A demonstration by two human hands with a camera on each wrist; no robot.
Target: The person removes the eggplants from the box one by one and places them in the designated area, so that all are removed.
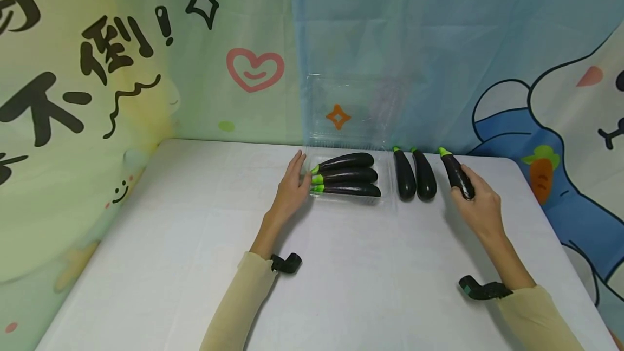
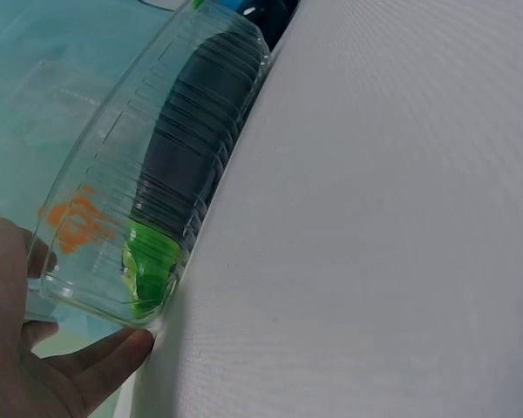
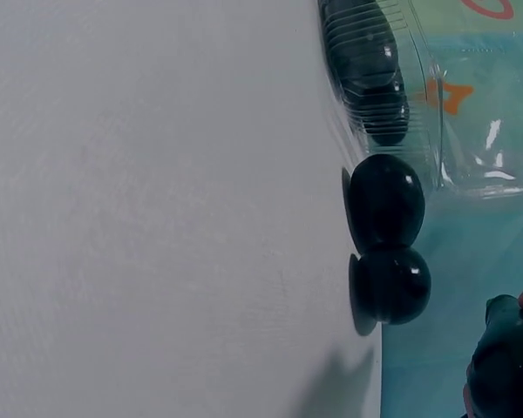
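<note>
A clear plastic clamshell box (image 1: 385,199) stands at the table's back with its lid (image 1: 361,96) raised. Three dark eggplants (image 1: 347,176) with green caps lie in it side by side, caps to the left. My left hand (image 1: 294,182) rests against the box's left end, fingers mostly straight; in the left wrist view its fingertips (image 2: 126,353) touch the lower corner. My right hand (image 1: 480,202) grips another eggplant (image 1: 454,174) by its thick end, green cap pointing away. Two more eggplants (image 1: 404,175) lie parallel on the table, just right of the box.
A white cloth covers the table (image 1: 341,275). Behind it hangs a printed curtain (image 1: 234,15), close to the raised lid. Each wrist wears a black camera mount (image 1: 287,263). The table's right edge runs beyond my right hand.
</note>
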